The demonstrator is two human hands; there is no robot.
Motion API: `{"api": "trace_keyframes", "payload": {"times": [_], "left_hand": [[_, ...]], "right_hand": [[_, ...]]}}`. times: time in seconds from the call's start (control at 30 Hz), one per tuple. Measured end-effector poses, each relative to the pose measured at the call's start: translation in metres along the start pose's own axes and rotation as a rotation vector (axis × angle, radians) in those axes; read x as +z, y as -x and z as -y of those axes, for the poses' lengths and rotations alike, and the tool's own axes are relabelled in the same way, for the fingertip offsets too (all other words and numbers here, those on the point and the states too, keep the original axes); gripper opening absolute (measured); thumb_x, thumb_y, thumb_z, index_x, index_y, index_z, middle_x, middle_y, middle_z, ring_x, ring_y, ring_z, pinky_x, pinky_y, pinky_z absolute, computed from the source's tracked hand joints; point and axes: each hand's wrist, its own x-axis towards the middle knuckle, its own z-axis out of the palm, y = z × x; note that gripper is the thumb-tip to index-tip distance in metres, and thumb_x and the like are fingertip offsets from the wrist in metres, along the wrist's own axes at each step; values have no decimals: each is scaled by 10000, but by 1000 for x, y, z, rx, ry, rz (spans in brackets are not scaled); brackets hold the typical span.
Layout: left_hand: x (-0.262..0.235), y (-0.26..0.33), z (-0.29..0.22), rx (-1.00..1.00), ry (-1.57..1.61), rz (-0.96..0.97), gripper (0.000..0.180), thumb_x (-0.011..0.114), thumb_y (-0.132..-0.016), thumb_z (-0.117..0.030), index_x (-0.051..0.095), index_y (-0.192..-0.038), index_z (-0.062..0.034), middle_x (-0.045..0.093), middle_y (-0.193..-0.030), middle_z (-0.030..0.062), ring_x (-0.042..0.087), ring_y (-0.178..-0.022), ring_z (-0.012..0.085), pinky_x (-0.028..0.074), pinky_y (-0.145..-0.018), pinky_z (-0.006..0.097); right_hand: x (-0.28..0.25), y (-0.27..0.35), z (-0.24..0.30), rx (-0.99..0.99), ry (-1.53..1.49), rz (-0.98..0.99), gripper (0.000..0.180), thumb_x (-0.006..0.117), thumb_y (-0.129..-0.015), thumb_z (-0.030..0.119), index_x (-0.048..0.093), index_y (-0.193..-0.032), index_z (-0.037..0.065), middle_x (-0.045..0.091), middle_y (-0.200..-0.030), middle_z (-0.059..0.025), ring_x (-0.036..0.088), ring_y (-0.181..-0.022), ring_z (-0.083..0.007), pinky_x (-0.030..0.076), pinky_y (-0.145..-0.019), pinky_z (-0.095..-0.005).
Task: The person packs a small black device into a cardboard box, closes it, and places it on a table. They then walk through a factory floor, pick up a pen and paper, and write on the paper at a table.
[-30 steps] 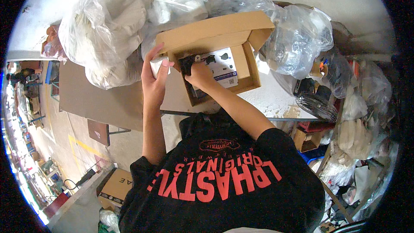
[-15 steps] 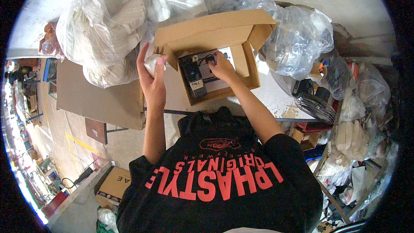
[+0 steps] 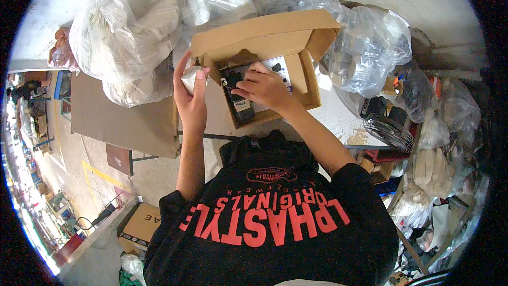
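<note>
An open cardboard box [image 3: 313, 87] sits on the table in front of me, its lid tipped back on the far side. Inside it lie a black boxy device [image 3: 245, 116] with a pale label and a printed white sheet [image 3: 283, 70]. My right hand [image 3: 264, 89] reaches into the box over the device, fingers bent and pressed together; whatever they pinch is hidden. Left of the box, my left hand [image 3: 191, 107] is raised upright. Its thumb and fingers are closed round a small white cylindrical piece [image 3: 189, 80].
Clear plastic bags full of white pieces [image 3: 129, 32] crowd the back left, and another bag [image 3: 365, 47] stands behind the box's right side. A round wire fan guard [image 3: 389, 131] lies at the table's right end. A brown board [image 3: 121, 111] is on the left.
My right hand has moved left and nearer within the box, from the sheet to over the black device. My left hand has shifted only slightly, still with the white piece.
</note>
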Motion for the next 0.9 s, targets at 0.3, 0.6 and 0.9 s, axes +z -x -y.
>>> {"api": "trace_keyframes", "payload": {"times": [0.3, 0.6, 0.9], "left_hand": [[3, -3, 1, -22, 30, 3, 476, 607, -1036, -152, 471, -1477, -36, 634, -1215, 111, 650, -1087, 156, 483, -968, 301], [5, -3, -1, -28, 39, -14, 479, 622, -1030, -150, 478, -1474, -42, 618, -1256, 111, 646, -1082, 152, 482, -963, 302], [2, 1, 1, 16, -21, 2, 478, 647, -1011, -125, 496, -1458, -46, 588, -1323, 115, 640, -1080, 162, 476, -955, 303]], "right_hand": [[17, -14, 0, 159, 50, 274, 226, 714, -899, 363, 670, -898, 141, 669, -815, -65, 692, -763, -318, 568, -625, -418], [11, -41, -10, 48, 227, 243, 169, 689, -875, 236, 711, -1000, 125, 671, -969, -100, 637, -965, -312, 523, -850, -456], [33, 17, -45, 293, 341, 7, 334, 711, -798, 93, 716, -1130, 132, 591, -1092, -81, 572, -995, -301, 491, -858, -446]]}}
